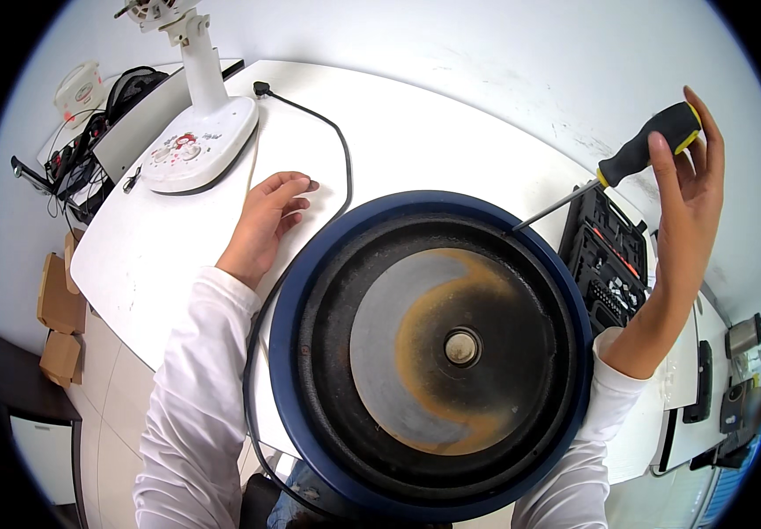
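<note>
My right hand grips a screwdriver by its black and yellow handle, thumb on one side and fingers on the other. The long shaft slants down to the left, its tip at the far right inner rim of a round blue electric cooking appliance. Inside its black well lies a grey heating plate, stained brown and black, with a round metal button at the centre. My left hand hovers at the appliance's far left, fingers curled and thumb and forefinger together. A dark speck shows at those fingertips, too small to name.
Along the left side runs a black power cord with its plug on the white table. A white fan stand rises at the back left. An open tool case lies right of the appliance. Cardboard boxes sit below left.
</note>
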The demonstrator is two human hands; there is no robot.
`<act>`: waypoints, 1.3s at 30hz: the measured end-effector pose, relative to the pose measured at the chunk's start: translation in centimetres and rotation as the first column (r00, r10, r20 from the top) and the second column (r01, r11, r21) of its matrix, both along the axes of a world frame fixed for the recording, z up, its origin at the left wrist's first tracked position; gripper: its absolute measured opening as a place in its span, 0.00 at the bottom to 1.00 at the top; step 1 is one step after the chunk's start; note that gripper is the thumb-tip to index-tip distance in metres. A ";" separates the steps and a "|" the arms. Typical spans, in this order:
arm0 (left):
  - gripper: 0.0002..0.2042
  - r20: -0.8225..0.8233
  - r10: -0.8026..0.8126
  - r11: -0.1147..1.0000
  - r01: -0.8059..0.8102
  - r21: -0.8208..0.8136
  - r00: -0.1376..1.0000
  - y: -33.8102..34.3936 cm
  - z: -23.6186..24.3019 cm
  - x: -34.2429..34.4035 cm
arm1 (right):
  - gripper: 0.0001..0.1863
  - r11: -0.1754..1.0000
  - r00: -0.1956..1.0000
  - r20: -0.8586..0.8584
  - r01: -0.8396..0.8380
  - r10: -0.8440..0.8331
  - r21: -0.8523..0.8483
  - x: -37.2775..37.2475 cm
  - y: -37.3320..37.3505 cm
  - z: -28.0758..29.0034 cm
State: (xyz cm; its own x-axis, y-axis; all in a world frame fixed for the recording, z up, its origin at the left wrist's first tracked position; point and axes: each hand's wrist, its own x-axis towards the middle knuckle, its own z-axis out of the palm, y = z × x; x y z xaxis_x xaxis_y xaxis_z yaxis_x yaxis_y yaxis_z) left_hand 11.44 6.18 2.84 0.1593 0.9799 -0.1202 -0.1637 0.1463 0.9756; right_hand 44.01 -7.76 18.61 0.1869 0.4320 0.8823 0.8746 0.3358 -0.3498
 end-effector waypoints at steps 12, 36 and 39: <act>0.07 -0.015 0.004 1.000 -0.004 0.006 1.000 -0.2 0.0 0.2 | 0.26 0.994 0.993 0.066 0.089 -0.093 0.062 0.5 -0.3 0.3; 0.07 -0.009 -0.005 1.000 0.005 0.007 1.000 -0.1 0.1 0.0 | 0.29 0.996 0.992 0.103 0.070 -0.076 0.059 -0.2 -0.7 0.6; 0.07 -0.011 -0.004 1.000 0.004 0.010 1.000 0.0 0.0 0.0 | 0.31 0.998 0.999 0.041 0.029 -0.031 0.051 -0.1 -0.8 0.6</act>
State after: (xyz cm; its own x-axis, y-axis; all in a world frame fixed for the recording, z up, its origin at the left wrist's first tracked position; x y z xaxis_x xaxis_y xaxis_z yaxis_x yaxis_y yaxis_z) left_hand 11.43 6.14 2.84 0.1615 0.9804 -0.1126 -0.1525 0.1375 0.9787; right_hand 43.92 -8.54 19.17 0.1616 0.3814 0.9102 0.8978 0.3260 -0.2960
